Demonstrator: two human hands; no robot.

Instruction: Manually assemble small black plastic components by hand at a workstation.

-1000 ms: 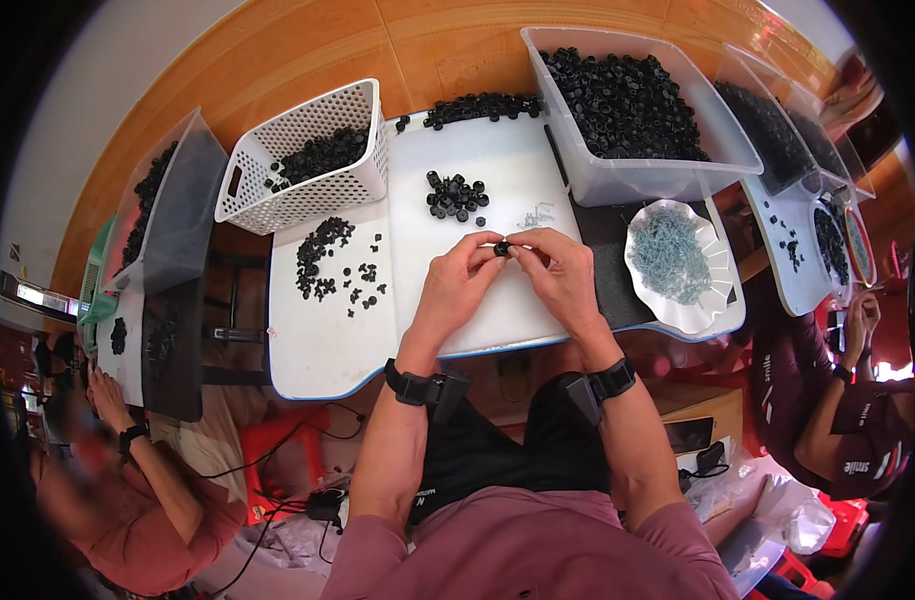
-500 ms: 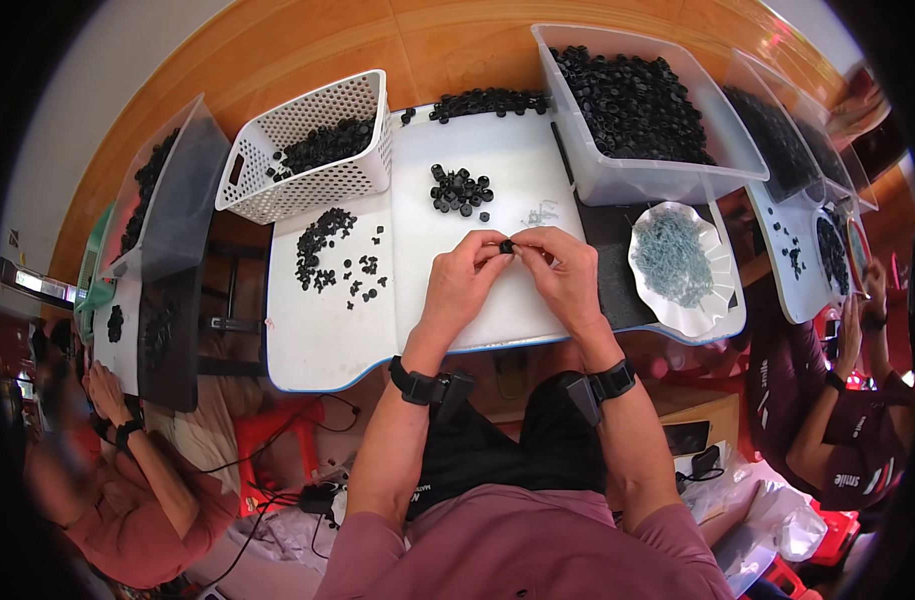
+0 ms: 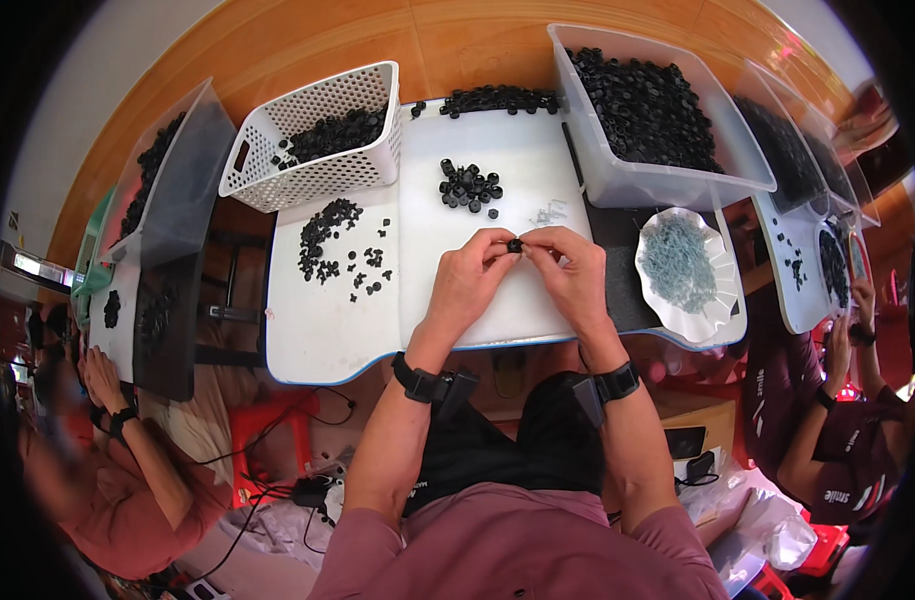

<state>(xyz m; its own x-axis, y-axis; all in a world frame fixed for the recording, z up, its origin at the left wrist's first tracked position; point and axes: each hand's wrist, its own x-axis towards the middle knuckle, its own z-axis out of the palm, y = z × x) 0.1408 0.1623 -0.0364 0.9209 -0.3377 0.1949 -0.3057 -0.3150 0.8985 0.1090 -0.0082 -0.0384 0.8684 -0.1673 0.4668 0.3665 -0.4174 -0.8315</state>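
Above the front part of the white table, my left hand and my right hand meet at the fingertips. Pinched between them is a small round black plastic part; its detail is too small to make out. Just beyond my fingers lies a heap of black cap-like parts. A few thin pale pieces rest on the table past my right hand. Further right, a white scalloped dish holds many thin blue-grey pieces.
A white perforated basket and a clear bin, both with black parts, stand at the back. Small black parts lie scattered left. A dark mat lies under the dish. Co-workers sit at tables on both sides.
My hands still pinch the black part together, with only slight finger movement. The whole view has shifted a little.
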